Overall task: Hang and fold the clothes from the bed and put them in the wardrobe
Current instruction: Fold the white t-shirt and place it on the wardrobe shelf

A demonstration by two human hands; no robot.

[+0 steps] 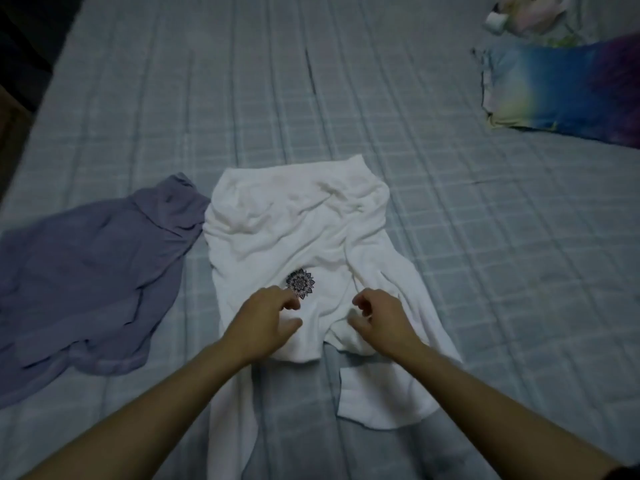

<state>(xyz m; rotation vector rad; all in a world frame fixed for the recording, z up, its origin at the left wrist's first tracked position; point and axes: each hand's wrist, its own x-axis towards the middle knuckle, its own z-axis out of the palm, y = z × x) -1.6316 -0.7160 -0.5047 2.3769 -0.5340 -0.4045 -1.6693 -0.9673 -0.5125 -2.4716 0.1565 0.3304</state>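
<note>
A white T-shirt point(294, 230) with a small dark round print lies crumpled on the bed point(485, 271), collar end near me. My left hand point(266, 323) hovers over its lower middle, just below the print, fingers curled and slightly apart, holding nothing. Over the fabric beside the collar is my right hand point(377, 322), fingers bent and thumb spread; whether it pinches cloth I cannot tell. A purple garment point(86, 282) lies spread out to the left of the shirt, touching its upper left edge.
The bed has a pale blue checked sheet. A blue, purple and yellow pillow point(561, 91) lies at the far right, with a pale bundle and a small white object point(495, 22) behind it. The bed's dark left edge point(31, 64) runs along the upper left.
</note>
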